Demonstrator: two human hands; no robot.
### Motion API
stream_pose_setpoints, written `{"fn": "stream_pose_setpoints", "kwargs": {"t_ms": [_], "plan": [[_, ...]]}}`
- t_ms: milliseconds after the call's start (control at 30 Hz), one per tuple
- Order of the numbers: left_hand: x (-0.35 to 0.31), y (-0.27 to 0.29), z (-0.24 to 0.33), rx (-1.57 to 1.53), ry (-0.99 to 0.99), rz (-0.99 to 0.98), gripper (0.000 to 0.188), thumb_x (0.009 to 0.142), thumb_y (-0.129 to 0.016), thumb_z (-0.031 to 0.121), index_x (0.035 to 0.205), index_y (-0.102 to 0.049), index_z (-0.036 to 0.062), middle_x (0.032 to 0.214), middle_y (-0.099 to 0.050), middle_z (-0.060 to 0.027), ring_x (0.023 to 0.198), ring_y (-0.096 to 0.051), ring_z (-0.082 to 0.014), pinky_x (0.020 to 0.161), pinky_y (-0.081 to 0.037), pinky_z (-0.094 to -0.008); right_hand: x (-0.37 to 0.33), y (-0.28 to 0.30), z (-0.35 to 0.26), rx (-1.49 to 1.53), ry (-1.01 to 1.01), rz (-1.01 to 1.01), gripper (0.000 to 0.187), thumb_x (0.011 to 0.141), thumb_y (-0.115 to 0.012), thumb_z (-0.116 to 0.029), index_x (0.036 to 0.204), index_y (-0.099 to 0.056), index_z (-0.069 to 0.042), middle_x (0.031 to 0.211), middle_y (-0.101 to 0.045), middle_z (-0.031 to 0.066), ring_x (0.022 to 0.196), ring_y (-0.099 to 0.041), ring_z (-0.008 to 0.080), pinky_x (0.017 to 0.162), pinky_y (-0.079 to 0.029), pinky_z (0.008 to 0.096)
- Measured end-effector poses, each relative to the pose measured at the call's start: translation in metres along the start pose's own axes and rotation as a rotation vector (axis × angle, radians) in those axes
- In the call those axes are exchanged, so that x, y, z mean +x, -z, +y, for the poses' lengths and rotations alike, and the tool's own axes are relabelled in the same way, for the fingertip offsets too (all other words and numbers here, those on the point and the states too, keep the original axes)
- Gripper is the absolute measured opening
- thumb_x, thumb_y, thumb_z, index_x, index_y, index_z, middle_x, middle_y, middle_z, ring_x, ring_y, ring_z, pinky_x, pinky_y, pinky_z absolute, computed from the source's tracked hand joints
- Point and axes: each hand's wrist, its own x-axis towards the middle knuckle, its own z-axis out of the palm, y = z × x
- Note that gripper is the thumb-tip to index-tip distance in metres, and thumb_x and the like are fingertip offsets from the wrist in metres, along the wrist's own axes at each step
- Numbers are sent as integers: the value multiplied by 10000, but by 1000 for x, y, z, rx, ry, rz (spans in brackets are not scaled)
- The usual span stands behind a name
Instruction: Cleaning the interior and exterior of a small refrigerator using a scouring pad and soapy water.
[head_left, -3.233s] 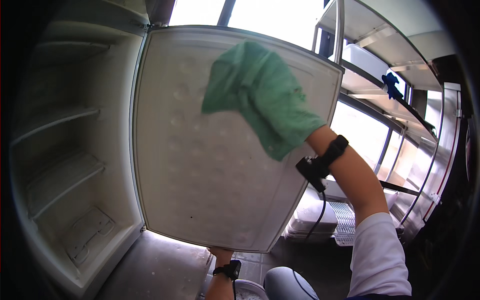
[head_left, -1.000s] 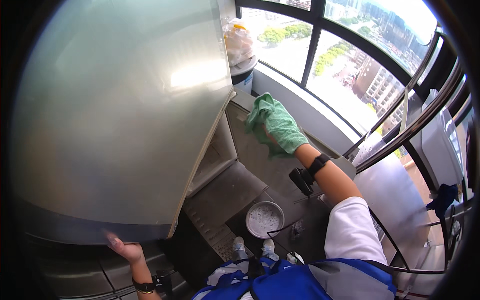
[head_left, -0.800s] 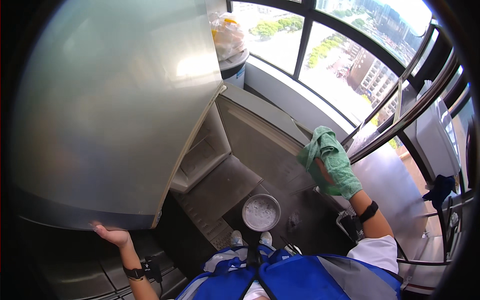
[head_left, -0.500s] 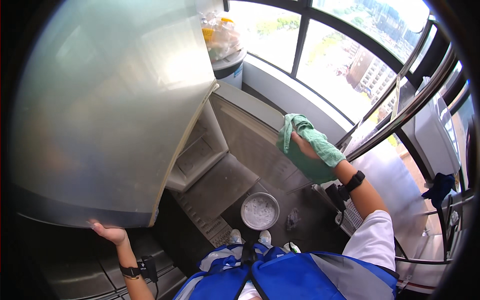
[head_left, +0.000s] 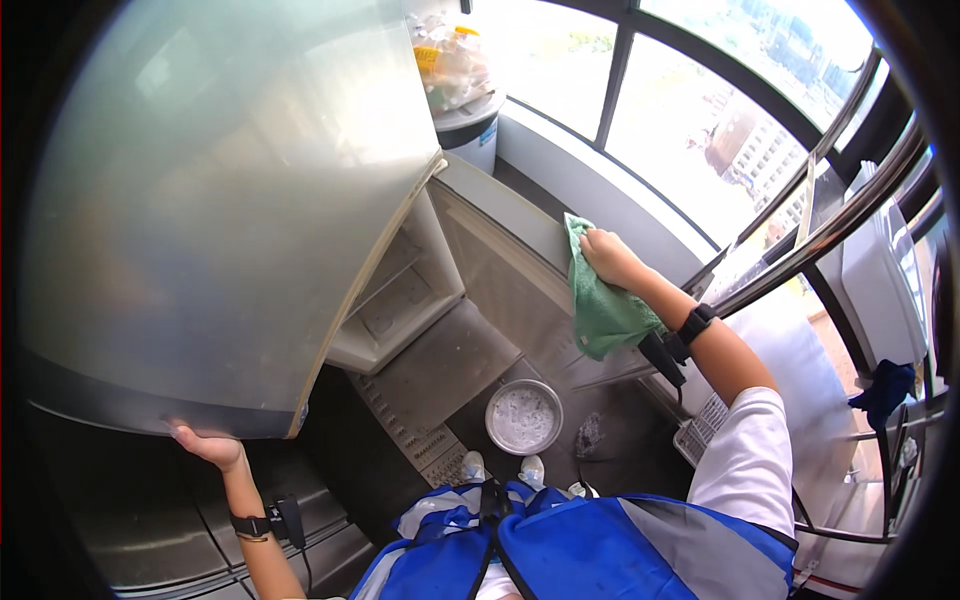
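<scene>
My right hand [head_left: 611, 259] is closed on a green cloth [head_left: 612, 318], pressed to the outer end of an open lower refrigerator door [head_left: 515, 215]. The cloth hangs down from my fingers, over the door's inner side. At the lower left, my left hand [head_left: 212, 446] grips the dark bottom edge of the large silver upper door [head_left: 225, 230]. The thumb and palm show; its other fingers are partly hidden at that edge. Between the doors, part of the pale refrigerator interior [head_left: 395, 305] is visible.
On the dark floor by my feet stands a round metal bowl [head_left: 524, 417] holding whitish, foamy-looking contents. A crumpled clear scrap [head_left: 590, 434] lies beside it. Behind the doors is a bin [head_left: 475, 140] topped with a plastic bag. Windows and a metal rack [head_left: 825, 235] flank the right side.
The cloth lay over my right hand and wrist; now it hangs below the hand, which shows bare on top. My left hand stays at the upper door's bottom edge.
</scene>
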Motion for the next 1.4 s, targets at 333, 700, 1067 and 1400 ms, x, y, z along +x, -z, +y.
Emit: {"fn": "stream_pose_setpoints", "kwargs": {"t_ms": [333,700,1067,1400], "plan": [[8,14,3,60,-37,-7,712,833,-325,514,1302,-228,-14,1321,-291,-127,1209,-285,-250,995,-228,-366,-75,5,-10,40,-11,-350,193,706,-410,25,885,-338,29,753,-515,277,792,-508,436,680,-386,449],[10,15,-17,81,-29,-67,740,834,-299,562,1323,-197,16,1336,-273,-119,1210,-291,-249,997,-234,-357,-58,-1,-67,1366,-184,174,281,920,-360,-180,1124,-458,-14,960,-563,75,828,-563,163,736,-455,280],[20,30,-34,-120,189,-364,1018,609,-449,758,1332,-176,95,1268,-340,-47,1141,-363,-207,924,-342,-357,73,-73,-281,1776,201,163,406,921,-334,-286,1216,-393,-14,1228,-421,131,1148,-385,227,976,-271,335],[33,42,-50,-260,269,-345,966,603,-473,737,1285,-270,84,1207,-401,-29,1086,-415,-178,884,-373,-338,49,-126,-359,913,493,483,472,858,-359,-242,1288,-309,-55,1418,-24,183,1282,188,344,950,141,550]]}}
